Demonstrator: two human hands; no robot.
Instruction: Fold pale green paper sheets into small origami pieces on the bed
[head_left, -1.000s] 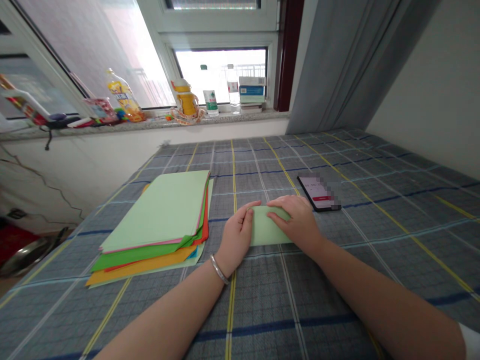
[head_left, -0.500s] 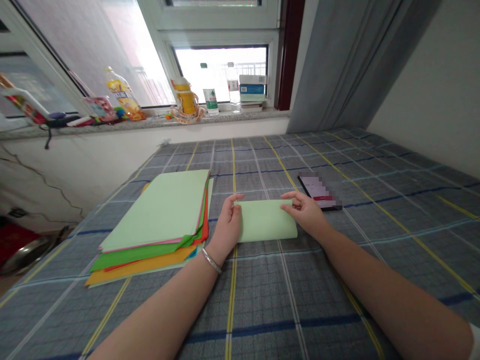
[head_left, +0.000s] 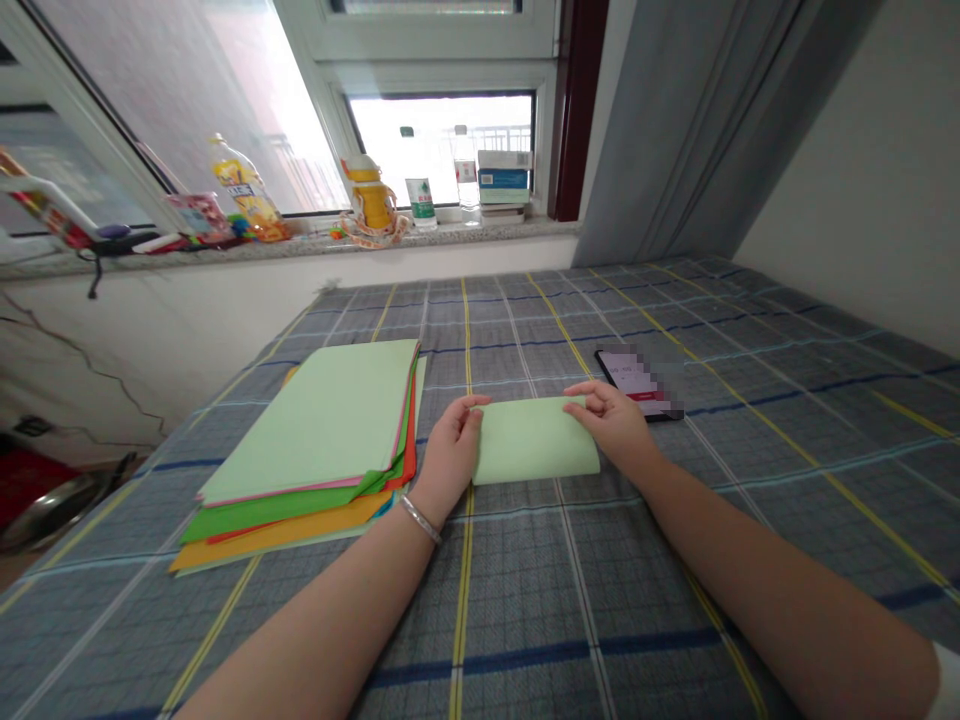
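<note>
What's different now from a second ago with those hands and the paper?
The left hand has moved left, and the right hand a little right, so they are farther apart and more of the folded green paper shows between them. Neither has let go of it. The paper stack and the phone stayed where they were.

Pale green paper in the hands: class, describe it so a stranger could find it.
On the plaid cloth, find the stack of coloured sheets, then look right. The left hand and right hand hold the pale green paper, smaller than the stack's top sheet.
</note>
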